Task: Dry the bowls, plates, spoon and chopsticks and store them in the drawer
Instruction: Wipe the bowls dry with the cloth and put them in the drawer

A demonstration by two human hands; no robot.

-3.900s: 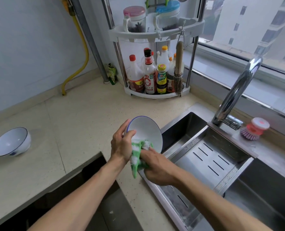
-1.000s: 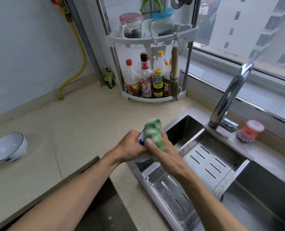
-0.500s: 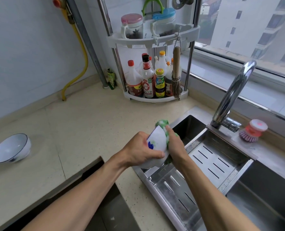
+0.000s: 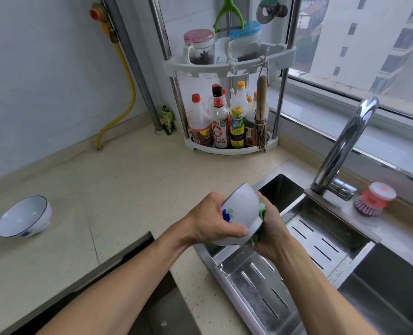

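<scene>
Left hand (image 4: 210,220) grips the white blue-patterned ceramic bowl (image 4: 240,213) on its side above the steel sink's edge (image 4: 212,258), mouth turned rightward onto the right hand (image 4: 272,234), which presses a green-and-white cloth (image 4: 262,210) inside.

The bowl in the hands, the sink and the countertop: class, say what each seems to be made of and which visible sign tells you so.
Bowl: probably glazed ceramic; glossy white surface with a blue painted mark.
Sink: apparently stainless steel with a brushed finish; grey metallic sheen and dull reflections.
Countertop: likely stone or a stone-like composite; beige, finely speckled, smooth.
</scene>
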